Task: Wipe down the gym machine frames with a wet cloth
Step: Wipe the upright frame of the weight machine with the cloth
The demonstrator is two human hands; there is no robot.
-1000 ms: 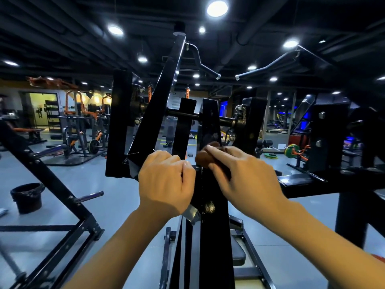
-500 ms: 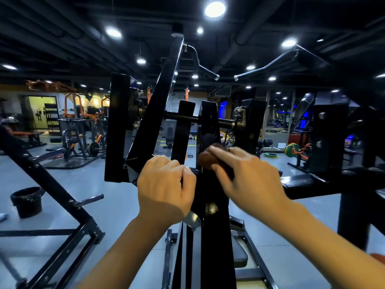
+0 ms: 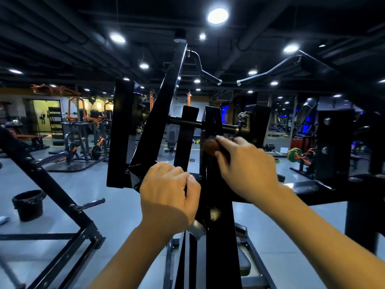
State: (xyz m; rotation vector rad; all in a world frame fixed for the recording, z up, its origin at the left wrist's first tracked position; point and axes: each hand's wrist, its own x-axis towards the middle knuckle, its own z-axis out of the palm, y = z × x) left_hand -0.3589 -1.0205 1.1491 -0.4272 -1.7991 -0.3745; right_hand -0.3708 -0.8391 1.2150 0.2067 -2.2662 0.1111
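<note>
Hidden: most of the brown cloth (image 3: pixel 212 146) sits under the right hand's fingers, only a rounded bunch showing; its wetness cannot be told.
Blur: the right hand (image 3: pixel 248 166) is smeared by motion, so its fingertips are hard to make out.
Cut off: the black machine frame (image 3: pixel 218 226) runs out of the bottom edge, and both forearms leave the picture below.
Right grip: fingers curled over the cloth, pressing it to the frame's central upright just below the threaded rod (image 3: pixel 229 128).
Left grip: the left hand (image 3: pixel 168 192) is clenched round a frame member beside the upright; that member is hidden behind the knuckles.
Change: the cloth and right hand sit higher on the upright than a second ago, nearer the rod; the left hand keeps its hold.
Floor: a black bucket (image 3: pixel 28 204) stands well apart at the left.
</note>
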